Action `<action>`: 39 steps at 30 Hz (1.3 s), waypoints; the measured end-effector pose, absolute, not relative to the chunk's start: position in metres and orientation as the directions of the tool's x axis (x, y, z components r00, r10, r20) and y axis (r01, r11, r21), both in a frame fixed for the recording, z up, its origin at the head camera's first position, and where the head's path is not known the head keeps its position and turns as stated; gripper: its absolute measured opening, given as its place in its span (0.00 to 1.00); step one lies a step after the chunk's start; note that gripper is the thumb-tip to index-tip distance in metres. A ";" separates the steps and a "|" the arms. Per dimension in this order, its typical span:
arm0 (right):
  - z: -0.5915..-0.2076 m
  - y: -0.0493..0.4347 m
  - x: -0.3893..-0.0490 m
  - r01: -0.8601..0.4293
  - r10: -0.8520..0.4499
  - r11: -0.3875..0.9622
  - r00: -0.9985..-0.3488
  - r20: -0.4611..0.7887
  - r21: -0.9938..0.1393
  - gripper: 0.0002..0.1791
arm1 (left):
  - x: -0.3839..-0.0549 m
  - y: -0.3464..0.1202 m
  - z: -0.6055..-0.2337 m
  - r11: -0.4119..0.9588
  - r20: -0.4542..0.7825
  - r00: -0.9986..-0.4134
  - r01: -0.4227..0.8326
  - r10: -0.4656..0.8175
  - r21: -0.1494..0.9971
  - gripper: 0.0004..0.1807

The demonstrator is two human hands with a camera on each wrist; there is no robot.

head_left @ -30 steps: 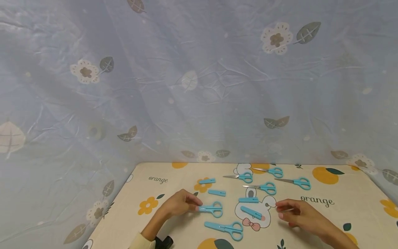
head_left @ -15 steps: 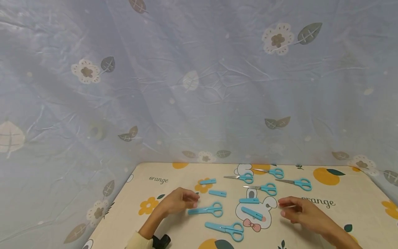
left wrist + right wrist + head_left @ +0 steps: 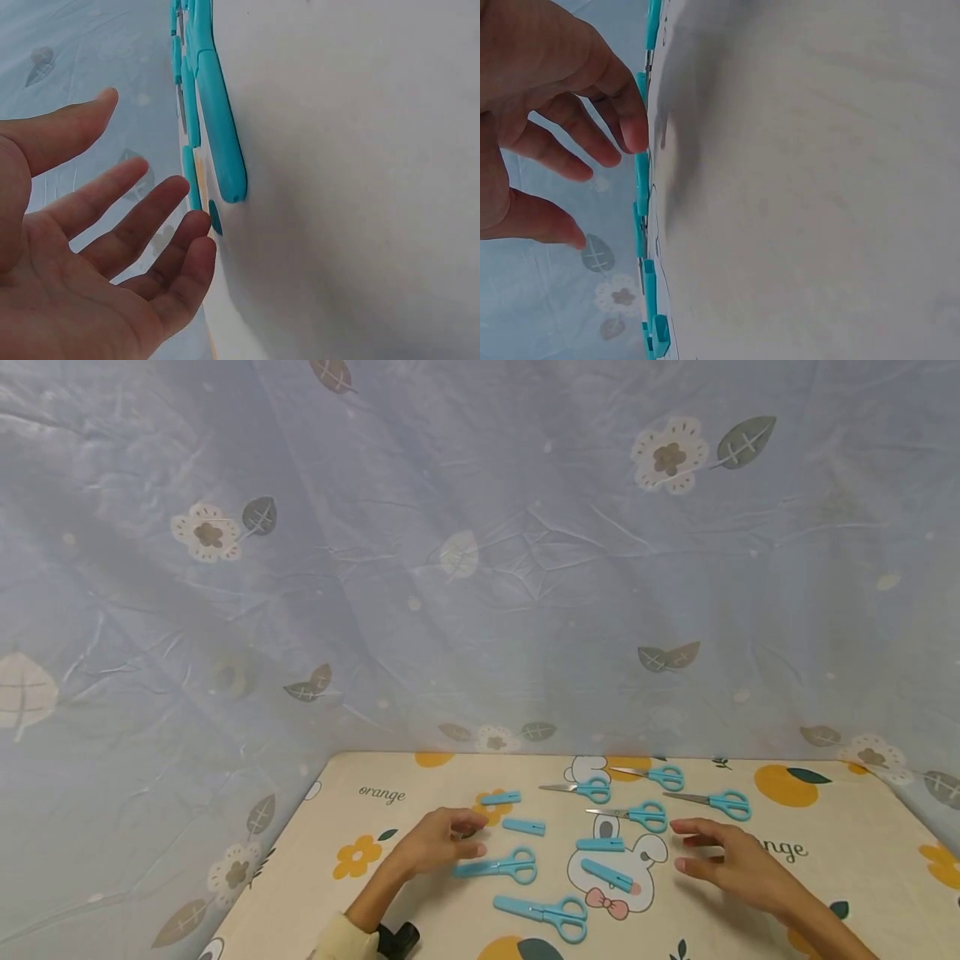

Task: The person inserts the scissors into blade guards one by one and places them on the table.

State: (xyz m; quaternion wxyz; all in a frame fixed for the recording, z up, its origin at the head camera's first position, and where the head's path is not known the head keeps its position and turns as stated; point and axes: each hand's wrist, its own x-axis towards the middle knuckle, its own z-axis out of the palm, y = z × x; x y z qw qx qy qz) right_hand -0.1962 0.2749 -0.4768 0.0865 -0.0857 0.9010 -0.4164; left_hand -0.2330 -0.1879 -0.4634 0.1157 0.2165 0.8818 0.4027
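In the head view my left hand (image 3: 438, 843) is held with relaxed, parted fingers over the sheathed tip of a pair of blue-handled scissors (image 3: 517, 865). The left wrist view shows that palm and its spread fingers (image 3: 124, 232) holding nothing, beside a turquoise blade cover (image 3: 223, 124). My right hand (image 3: 738, 864) hovers with thumb and fingers apart, right of two loose blade covers, one straight (image 3: 600, 844) and one slanted (image 3: 607, 874). It holds nothing in the right wrist view (image 3: 562, 112) either. A second sheathed pair of scissors (image 3: 543, 914) lies nearer me.
Several bare-bladed scissors lie at the back right, among them one pair (image 3: 648, 816) near my right fingertips and another (image 3: 727, 803) further right. Two more blade covers (image 3: 500, 797) (image 3: 523, 827) rest beyond my left hand. A printed cloth (image 3: 300, 893) covers the table, with a curtain (image 3: 480, 677) behind.
My left hand has let go of the sheathed end of the upper scissors and lifted slightly away; that pair now lies on the cloth. My right hand's thumb and fingers have spread wider.
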 end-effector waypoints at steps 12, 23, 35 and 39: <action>-0.479 0.271 -0.209 -0.208 -0.244 0.671 -0.968 0.052 -0.711 0.34 | -0.245 -0.170 -0.467 0.609 0.022 -0.876 0.353 0.482 0.710 0.27; -0.481 0.267 -0.220 -0.315 -0.294 0.697 -0.945 0.144 -0.644 0.35 | -0.255 -0.152 -0.467 0.625 0.051 -0.874 0.384 0.483 0.680 0.26; -0.478 0.258 -0.237 -0.357 -0.338 0.730 -0.930 0.146 -0.583 0.36 | -0.267 -0.130 -0.472 0.656 0.078 -0.869 0.425 0.488 0.624 0.24; -0.478 0.257 -0.241 -0.375 -0.361 0.739 -0.922 0.141 -0.560 0.36 | -0.270 -0.125 -0.472 0.677 0.059 -0.874 0.415 0.483 0.608 0.24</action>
